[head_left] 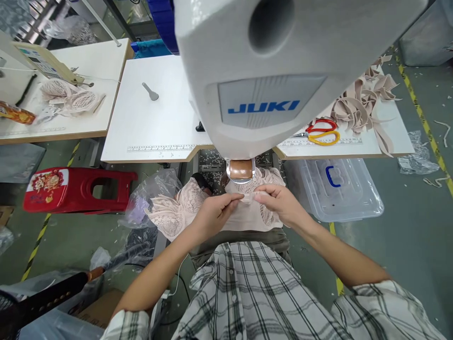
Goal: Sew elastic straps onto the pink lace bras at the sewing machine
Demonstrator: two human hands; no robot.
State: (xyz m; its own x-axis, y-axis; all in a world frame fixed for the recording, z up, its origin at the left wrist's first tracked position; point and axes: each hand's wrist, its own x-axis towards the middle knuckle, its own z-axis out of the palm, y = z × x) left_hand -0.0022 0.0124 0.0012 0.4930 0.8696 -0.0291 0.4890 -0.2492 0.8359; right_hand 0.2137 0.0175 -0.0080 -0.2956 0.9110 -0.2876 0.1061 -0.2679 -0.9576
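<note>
A pale pink lace bra (177, 212) lies across my lap, its cups spread left and right below the sewing machine (262, 56). My left hand (217, 212) pinches a pale strip (247, 197) of it between thumb and fingers. From the other side, my right hand (278, 200) pinches the same strip, so a short length shows between the two hands. Both hands are just below the machine's rounded front end, which has a copper-coloured panel (241, 170). The machine's needle area is hidden from above.
Scissors (322, 132) with red and yellow handles lie on the white table (148, 127), near a heap of beige fabric strips (361, 104). A clear lidded box (343, 193) stands on the floor at right. A red stool (78, 191) is at left, beside plastic bags (152, 198).
</note>
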